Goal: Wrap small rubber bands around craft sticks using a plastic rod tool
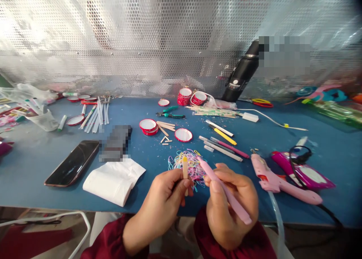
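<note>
Item 1. Left hand (166, 198): closed, thumb and fingers pinching a wooden stick (185, 168). The stick was flat, pale and round-ended, and stood upright at the near table edge, seemingly so its upper half stayed free of the fingers.

Item 2. Right hand (229, 204): wrapped pen-fashion round a pink tool (226, 193). The tool was slim, smooth and matte, its tip slanted toward 11 o'clock and ending just beside the stick.

Item 3. Rubber bands (190, 164): a loose pastel tangle at 12 o'clock of the hands, apparently kept within reach.

Item 4. Glue gun (273, 180): pink plastic, laid on its side at 3 o'clock.

Item 5. Phone (72, 163), glossy black, and folded white tissue (114, 181), at 9 o'clock.

Item 6. Caps (183, 135): round, red-rimmed, white inside, scattered at 12 o'clock on the blue table (325, 153).
</note>
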Demonstrator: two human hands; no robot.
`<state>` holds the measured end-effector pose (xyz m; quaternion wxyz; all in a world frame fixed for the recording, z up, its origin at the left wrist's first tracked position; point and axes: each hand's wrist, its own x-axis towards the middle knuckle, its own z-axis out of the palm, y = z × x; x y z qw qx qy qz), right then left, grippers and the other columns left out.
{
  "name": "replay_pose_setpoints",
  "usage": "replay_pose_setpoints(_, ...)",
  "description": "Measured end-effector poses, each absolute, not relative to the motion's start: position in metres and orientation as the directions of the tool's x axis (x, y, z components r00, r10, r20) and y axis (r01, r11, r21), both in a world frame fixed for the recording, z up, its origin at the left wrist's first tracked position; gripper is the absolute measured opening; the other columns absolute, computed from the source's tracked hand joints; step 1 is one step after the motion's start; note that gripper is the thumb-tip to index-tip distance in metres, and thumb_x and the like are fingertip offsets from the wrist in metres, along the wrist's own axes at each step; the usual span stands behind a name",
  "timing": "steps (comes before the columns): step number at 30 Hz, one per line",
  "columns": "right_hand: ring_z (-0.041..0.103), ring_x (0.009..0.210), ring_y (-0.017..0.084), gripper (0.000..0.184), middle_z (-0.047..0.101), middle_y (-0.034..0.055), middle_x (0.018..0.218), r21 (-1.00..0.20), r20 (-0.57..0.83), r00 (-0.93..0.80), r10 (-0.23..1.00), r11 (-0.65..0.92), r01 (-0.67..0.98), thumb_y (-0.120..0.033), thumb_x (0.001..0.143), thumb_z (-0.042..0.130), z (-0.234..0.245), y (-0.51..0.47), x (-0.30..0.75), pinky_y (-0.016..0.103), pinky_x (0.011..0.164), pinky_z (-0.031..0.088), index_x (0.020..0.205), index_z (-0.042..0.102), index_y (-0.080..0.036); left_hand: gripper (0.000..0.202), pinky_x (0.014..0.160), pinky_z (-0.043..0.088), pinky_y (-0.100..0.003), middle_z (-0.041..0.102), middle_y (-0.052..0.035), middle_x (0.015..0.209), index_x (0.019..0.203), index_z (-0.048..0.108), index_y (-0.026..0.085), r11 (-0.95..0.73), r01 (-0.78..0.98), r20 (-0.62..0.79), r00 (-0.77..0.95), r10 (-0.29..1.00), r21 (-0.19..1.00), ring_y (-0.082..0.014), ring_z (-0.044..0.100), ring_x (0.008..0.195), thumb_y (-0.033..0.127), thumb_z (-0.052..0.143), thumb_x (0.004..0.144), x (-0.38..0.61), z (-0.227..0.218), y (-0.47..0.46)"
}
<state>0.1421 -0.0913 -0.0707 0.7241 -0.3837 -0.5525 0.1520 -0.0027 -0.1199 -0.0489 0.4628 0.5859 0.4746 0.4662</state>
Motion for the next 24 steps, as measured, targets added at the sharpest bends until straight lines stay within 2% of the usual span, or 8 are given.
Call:
replay_pose_setpoints(3, 0.067, 0.074, 0.017, 0.004, 0.066, -0.0021, 0.078, -0.631, 0.773, 0.269, 0.574, 0.740, 0.233, -0.021, 0.094, 0.066, -0.069, -0.090, 0.143, 0.051, 0.103, 0.053, 0.097, 0.068, -0.022, 0.039, 0.060, 0.036, -0.022, 0.056, 0.0014, 0.065, 0.081, 0.063, 0.017, -0.106, 0.154, 0.094, 0.084, 0.992, 0.982, -0.0109, 0.049, 0.060, 0.041, 0.050, 0.108, -0.002, -0.049, -0.120)
replay_pose_setpoints(8, 0.061, 0.060, 0.012, 0.007, 0.063, -0.0065, 0.069, -0.573, 0.819, 0.165, 0.549, 0.771, 0.278, -0.018, 0.095, 0.059, -0.063, -0.091, 0.141, 0.050, 0.104, 0.051, 0.090, 0.059, -0.022, 0.039, 0.059, 0.036, -0.023, 0.055, 0.0022, 0.064, 0.079, 0.062, 0.018, -0.120, 0.176, 0.107, 0.082, 0.991, 0.977, -0.0109, 0.048, 0.059, 0.041, 0.050, 0.108, -0.003, -0.053, -0.119)
replay_pose_setpoints(15, 0.065, 0.065, 0.013, 0.012, 0.066, -0.0054, 0.071, -0.500, 0.858, 0.089, 0.506, 0.783, 0.371, -0.012, 0.094, 0.059, -0.057, -0.093, 0.140, 0.045, 0.100, 0.054, 0.089, 0.056, -0.022, 0.037, 0.058, 0.037, -0.023, 0.056, 0.0026, 0.064, 0.079, 0.061, 0.018, -0.135, 0.194, 0.119, 0.092, 0.989, 0.972, -0.0108, 0.047, 0.058, 0.041, 0.051, 0.107, -0.003, -0.057, -0.117)
replay_pose_setpoints(24, 0.067, 0.068, 0.013, 0.014, 0.065, -0.0045, 0.071, -0.481, 0.865, 0.074, 0.496, 0.781, 0.399, -0.010, 0.093, 0.060, -0.056, -0.092, 0.138, 0.044, 0.098, 0.056, 0.088, 0.056, -0.022, 0.036, 0.057, 0.036, -0.023, 0.056, 0.0029, 0.065, 0.078, 0.059, 0.019, -0.140, 0.207, 0.124, 0.089, 0.988, 0.968, -0.0105, 0.047, 0.058, 0.040, 0.051, 0.107, -0.003, -0.057, -0.118)
